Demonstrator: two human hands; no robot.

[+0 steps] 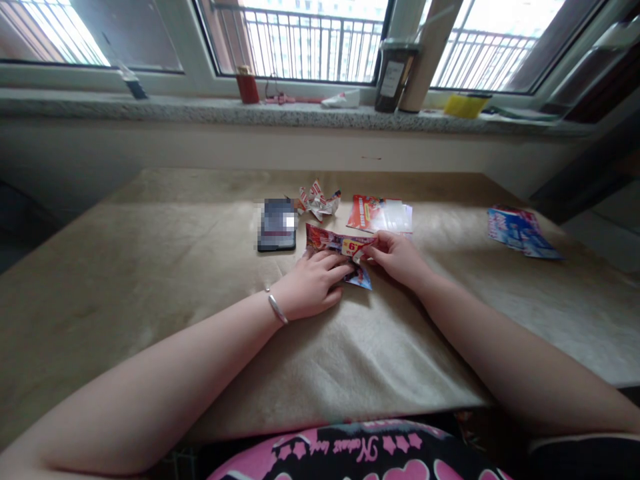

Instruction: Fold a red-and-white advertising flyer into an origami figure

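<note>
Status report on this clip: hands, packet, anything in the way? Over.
Right hand pinching the right end of the red packet. Left hand across its near side, grip unclear. Phone left, crumpled wrapper beyond; neither covers it.

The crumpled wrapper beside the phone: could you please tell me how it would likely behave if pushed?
The crumpled wrapper looks thin and creased, so it is probably very light and easily nudged along. Its raised folds suggest it would squash under a finger rather than hold stiff. Its jagged, uneven outline makes a smooth roll seem unlikely.
</note>
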